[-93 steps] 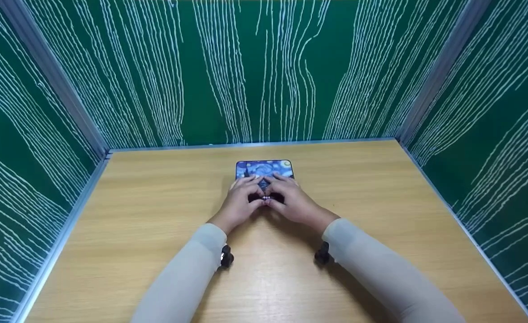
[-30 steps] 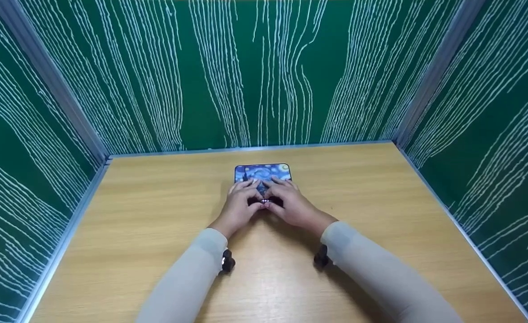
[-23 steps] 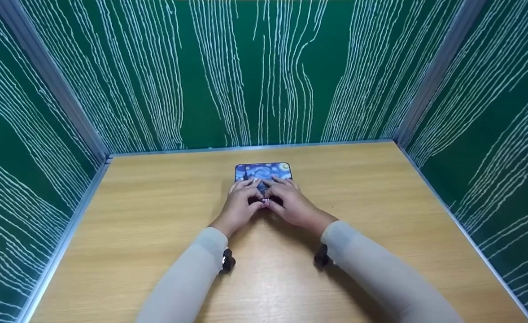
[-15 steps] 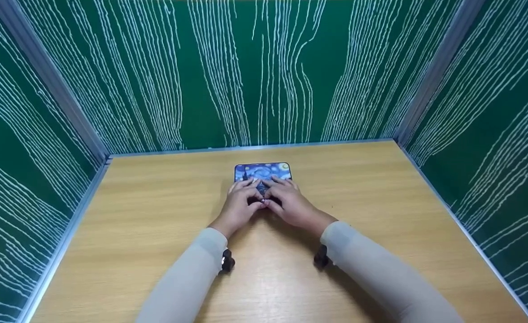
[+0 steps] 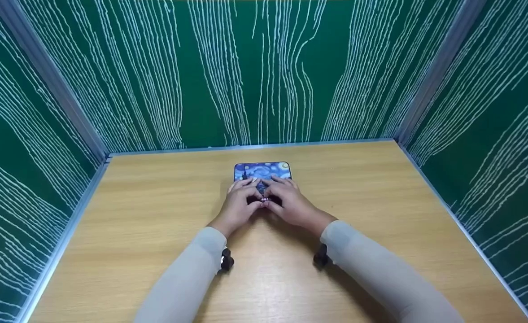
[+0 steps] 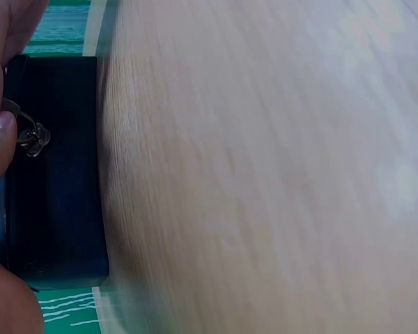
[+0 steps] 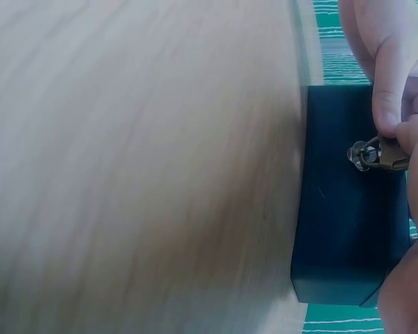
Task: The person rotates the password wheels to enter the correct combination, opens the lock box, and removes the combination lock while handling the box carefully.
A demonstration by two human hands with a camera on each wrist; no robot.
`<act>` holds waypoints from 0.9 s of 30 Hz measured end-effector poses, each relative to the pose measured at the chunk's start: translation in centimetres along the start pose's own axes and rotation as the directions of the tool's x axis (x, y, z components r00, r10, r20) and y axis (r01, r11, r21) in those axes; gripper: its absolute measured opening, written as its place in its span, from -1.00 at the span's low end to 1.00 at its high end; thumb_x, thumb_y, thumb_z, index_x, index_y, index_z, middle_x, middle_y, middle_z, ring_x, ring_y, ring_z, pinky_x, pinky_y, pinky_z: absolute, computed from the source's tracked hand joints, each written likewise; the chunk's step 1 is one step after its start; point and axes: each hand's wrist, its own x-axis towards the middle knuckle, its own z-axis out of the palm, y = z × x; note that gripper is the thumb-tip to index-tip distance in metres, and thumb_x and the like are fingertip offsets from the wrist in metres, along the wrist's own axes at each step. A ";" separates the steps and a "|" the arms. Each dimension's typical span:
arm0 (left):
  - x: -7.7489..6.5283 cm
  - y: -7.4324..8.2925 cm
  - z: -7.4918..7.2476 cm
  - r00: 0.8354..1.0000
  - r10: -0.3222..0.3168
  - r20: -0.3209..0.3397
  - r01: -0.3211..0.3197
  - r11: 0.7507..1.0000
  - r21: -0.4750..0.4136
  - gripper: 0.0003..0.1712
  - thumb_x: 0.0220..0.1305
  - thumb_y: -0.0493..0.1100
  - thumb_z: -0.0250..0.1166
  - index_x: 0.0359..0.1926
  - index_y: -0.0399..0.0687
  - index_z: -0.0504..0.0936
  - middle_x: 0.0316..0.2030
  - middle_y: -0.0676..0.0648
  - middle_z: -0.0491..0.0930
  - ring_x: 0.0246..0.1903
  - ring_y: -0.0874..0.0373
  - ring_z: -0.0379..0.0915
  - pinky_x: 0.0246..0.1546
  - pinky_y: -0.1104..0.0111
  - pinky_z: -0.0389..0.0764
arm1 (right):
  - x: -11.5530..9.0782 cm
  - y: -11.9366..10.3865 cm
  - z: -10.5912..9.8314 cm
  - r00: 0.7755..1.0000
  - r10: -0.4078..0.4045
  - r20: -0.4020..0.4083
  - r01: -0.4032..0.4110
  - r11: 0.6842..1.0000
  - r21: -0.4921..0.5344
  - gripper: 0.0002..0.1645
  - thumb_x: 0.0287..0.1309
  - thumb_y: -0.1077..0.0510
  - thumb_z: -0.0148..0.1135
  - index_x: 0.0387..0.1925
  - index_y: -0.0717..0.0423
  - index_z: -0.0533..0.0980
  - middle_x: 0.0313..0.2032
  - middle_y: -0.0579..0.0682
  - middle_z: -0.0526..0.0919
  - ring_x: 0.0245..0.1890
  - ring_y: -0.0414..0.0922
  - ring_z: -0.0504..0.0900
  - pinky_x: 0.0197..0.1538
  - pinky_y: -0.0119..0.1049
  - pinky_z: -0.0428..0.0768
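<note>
A dark box [image 7: 345, 236] with a blue starry painted lid [image 5: 264, 171] lies on the table. From the clasp [image 6: 36, 142] on its near side hangs a small brass-coloured padlock [image 7: 392, 154], its shackle passing through the clasp. My left hand [image 5: 238, 202] and my right hand [image 5: 294, 205] meet at the middle of this side, thumbs close together. Their thumbs and fingers pinch the padlock from either side, hiding part of its body. The other fingers of both hands rest over the lid.
The wooden table [image 5: 156, 215] surrounds the box. Green panels [image 5: 210, 80] with white wavy lines stand behind it and at both sides, joined by grey metal posts [image 5: 438, 76]. Small dark devices [image 5: 227, 260] sit under the sleeved wrists.
Both hands stay at the padlock, with only slight finger shifts. The head view has moved a little; the box keeps its place on the table.
</note>
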 end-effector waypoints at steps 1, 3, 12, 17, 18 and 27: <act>0.0 0.0 0.0 1.000 -0.006 0.002 0.006 1.000 -0.001 -0.91 0.47 -0.09 0.57 -0.18 0.06 0.81 0.62 -0.04 0.52 0.73 -0.11 0.29 0.84 -0.18 -0.01 | 0.0 0.0 0.0 1.000 0.003 0.004 -0.003 1.000 -0.007 -0.85 0.61 0.06 0.40 0.04 0.02 0.67 0.62 0.07 0.57 0.75 0.31 0.31 0.81 0.47 -0.02; 0.1 -0.1 0.0 1.000 -0.012 0.004 0.012 1.000 0.001 -0.90 0.47 -0.08 0.57 -0.19 0.07 0.81 0.63 -0.02 0.51 0.73 -0.10 0.28 0.85 -0.18 -0.01 | 0.1 0.0 0.0 1.000 0.012 0.007 -0.011 1.000 -0.018 -0.86 0.63 0.04 0.38 0.03 0.00 0.68 0.62 0.05 0.57 0.76 0.30 0.31 0.82 0.46 -0.02; 0.1 -0.2 -0.1 1.000 -0.020 0.010 0.020 1.000 0.000 -0.93 0.47 -0.10 0.57 -0.16 0.07 0.83 0.64 0.00 0.50 0.74 -0.09 0.26 0.84 -0.20 0.02 | 0.1 0.0 0.0 1.000 0.021 0.008 -0.021 1.000 0.001 -0.81 0.62 0.02 0.39 0.09 -0.01 0.67 0.63 0.02 0.56 0.77 0.29 0.29 0.83 0.45 -0.05; 0.1 -0.1 0.0 1.000 0.010 -0.006 -0.010 1.000 0.012 -0.90 0.43 -0.13 0.60 -0.17 0.00 0.83 0.61 -0.06 0.54 0.71 -0.12 0.32 0.84 -0.18 0.03 | 0.0 0.0 0.1 1.000 -0.002 -0.008 0.002 1.000 0.014 -0.81 0.58 0.06 0.43 0.08 0.01 0.68 0.60 0.06 0.60 0.75 0.32 0.32 0.80 0.49 -0.02; 0.1 -0.1 0.0 1.000 0.012 -0.008 -0.011 1.000 0.011 -0.89 0.42 -0.13 0.60 -0.17 0.00 0.83 0.61 -0.05 0.54 0.71 -0.12 0.32 0.83 -0.18 0.03 | 0.0 0.0 0.1 1.000 0.002 -0.008 -0.002 1.000 0.014 -0.82 0.58 0.06 0.43 0.07 0.01 0.68 0.60 0.06 0.59 0.75 0.32 0.32 0.81 0.48 -0.01; 0.1 0.0 0.0 1.000 -0.019 -0.008 0.019 1.000 0.004 -0.91 0.43 -0.10 0.60 -0.18 0.06 0.84 0.61 -0.01 0.54 0.72 -0.10 0.30 0.84 -0.18 0.03 | 0.0 -0.1 0.0 0.998 0.054 0.028 -0.054 0.999 0.007 -0.84 0.65 0.00 0.36 0.06 -0.05 0.70 0.67 -0.01 0.50 0.79 0.26 0.26 0.84 0.42 -0.04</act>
